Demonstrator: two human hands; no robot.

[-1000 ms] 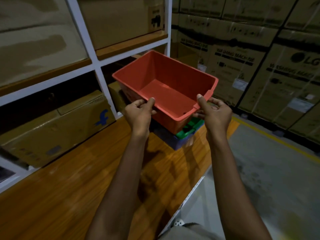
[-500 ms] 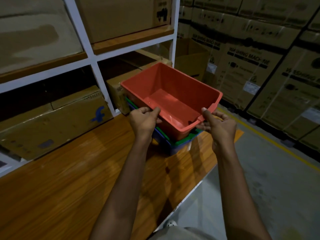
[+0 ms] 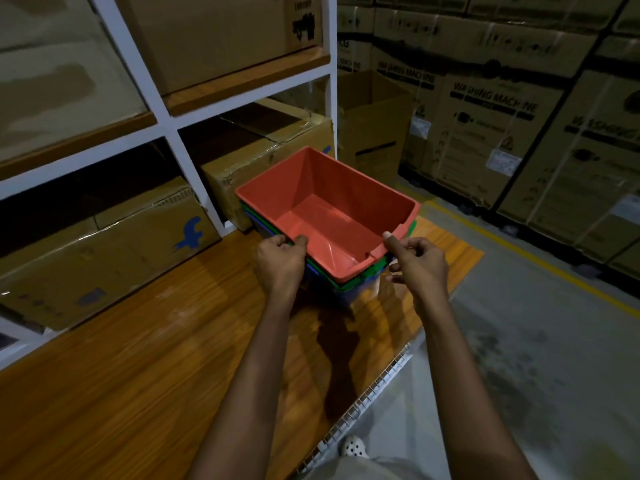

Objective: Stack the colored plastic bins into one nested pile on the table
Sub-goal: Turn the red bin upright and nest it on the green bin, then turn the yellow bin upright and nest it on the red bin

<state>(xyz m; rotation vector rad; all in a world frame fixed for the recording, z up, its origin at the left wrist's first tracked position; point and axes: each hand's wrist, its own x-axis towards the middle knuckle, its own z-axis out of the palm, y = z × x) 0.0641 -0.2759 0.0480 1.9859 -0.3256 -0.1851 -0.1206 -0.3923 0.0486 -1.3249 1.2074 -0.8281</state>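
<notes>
Red bin [image 3: 332, 216]: smooth moulded plastic with a soft sheen, nested in a green bin [image 3: 363, 277] and a blue bin [image 3: 349, 295] of like plastic. Table [image 3: 138, 368]: wood-grain top, polished, faintly glossy. Boxes [image 3: 104, 251]: matt brown cardboard, creased and scuffed; shelf frame [image 3: 187, 168]: painted white, smooth.

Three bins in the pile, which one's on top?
The red bin. It sits nested inside the green bin, whose rim shows just below it; the blue bin is at the bottom.
</notes>
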